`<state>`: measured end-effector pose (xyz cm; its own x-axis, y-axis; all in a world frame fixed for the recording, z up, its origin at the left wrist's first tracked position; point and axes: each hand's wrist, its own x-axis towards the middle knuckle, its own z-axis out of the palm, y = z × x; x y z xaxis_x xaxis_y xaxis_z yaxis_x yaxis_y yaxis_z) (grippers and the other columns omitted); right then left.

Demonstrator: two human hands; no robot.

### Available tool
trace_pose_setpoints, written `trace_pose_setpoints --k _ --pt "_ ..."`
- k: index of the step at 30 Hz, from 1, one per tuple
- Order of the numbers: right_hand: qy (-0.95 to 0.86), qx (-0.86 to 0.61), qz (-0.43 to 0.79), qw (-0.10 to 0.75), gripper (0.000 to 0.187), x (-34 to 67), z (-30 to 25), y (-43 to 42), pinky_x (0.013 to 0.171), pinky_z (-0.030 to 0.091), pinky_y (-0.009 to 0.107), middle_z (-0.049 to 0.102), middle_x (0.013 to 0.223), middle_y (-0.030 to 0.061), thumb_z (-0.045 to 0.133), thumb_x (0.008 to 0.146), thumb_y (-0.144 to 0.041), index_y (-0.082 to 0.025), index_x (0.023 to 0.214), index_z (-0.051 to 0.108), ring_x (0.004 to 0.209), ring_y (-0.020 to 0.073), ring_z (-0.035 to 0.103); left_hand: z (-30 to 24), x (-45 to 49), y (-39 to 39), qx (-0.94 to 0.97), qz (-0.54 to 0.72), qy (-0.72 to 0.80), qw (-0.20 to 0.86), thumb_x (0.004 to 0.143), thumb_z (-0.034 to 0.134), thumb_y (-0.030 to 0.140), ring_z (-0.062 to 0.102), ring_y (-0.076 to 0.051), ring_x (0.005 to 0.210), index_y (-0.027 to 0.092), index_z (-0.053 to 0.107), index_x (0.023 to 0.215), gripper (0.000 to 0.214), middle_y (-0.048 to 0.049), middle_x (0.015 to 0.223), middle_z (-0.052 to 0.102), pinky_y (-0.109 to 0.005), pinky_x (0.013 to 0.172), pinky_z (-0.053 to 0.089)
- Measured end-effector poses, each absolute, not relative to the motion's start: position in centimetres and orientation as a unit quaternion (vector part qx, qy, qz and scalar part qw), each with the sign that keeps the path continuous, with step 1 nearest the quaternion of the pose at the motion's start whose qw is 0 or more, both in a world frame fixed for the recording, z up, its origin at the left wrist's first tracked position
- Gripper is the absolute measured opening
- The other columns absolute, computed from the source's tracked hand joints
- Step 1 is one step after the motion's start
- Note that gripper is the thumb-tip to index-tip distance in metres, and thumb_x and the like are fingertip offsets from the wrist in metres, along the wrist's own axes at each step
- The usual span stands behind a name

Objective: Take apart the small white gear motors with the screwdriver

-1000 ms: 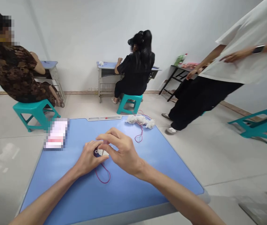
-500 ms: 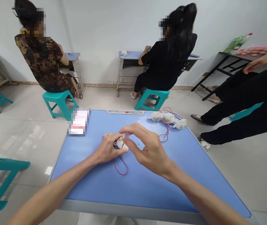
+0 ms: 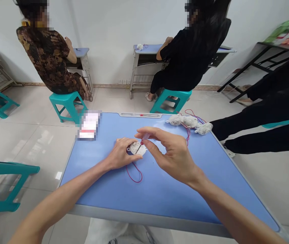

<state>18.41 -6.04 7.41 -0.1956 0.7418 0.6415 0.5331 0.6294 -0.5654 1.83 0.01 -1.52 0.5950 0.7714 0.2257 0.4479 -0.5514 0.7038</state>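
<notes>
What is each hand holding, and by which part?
Right hand pinches a small screwdriver by its handle; left hand holds a white disc by its edge.

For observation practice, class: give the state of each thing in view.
left hand, holding the white round disc
right hand, pinching the slim red-tipped tool
slim red-tipped tool, tip at the disc
red cord, looped on the blue desk
white fluffy bundles, three, side by side

- counter (image 3: 159, 193): smooth, matt blue top
- small screwdriver (image 3: 143, 141): shiny clear plastic handle, thin metal tip
- round white disc (image 3: 137, 148): smooth plastic
- white puffs (image 3: 190, 121): rough, fluffy cloth
- floor tiles (image 3: 27, 145): glossy
</notes>
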Motion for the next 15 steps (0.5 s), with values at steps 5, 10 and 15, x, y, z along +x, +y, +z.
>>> trace_pose_setpoints --k 5,10,15 --pt "-0.777 -0.404 0.035 0.482 0.012 18.0 7.3 -5.6 0.067 0.054 0.031 0.064 0.084 0.0038 0.062 0.09 -0.014 -0.022 0.099 0.066 0.075 0.0158 0.063 -1.6 2.0 0.0 0.842 0.263 0.365 0.299 0.076 0.076 0.028 0.063 -0.02 0.09 0.019 0.067 0.103 0.03 -0.0007 0.093 0.071 -0.033 0.085 0.045" --pt "-0.768 -0.424 0.038 0.478 0.021 18.1 7.3 -5.8 0.067 0.055 0.029 0.066 0.079 0.0011 0.056 0.092 -0.012 -0.025 0.106 0.067 0.071 0.0143 0.065 -1.2 2.0 -0.1 0.838 0.248 0.375 0.31 0.073 0.08 0.036 0.063 -0.021 0.094 0.019 0.066 0.1 0.034 -0.0024 0.098 0.071 -0.034 0.089 0.044" --pt "-0.76 -0.448 0.066 0.467 0.034 18.4 7.8 -6.6 0.07 0.057 0.031 0.073 0.087 0.0013 0.049 0.093 -0.009 -0.026 0.117 0.065 0.074 0.0149 0.069 -0.9 1.9 -0.1 0.837 0.243 0.372 0.32 0.073 0.081 0.035 0.064 -0.023 0.096 0.018 0.066 0.105 0.04 -0.0038 0.1 0.071 -0.038 0.094 0.043"
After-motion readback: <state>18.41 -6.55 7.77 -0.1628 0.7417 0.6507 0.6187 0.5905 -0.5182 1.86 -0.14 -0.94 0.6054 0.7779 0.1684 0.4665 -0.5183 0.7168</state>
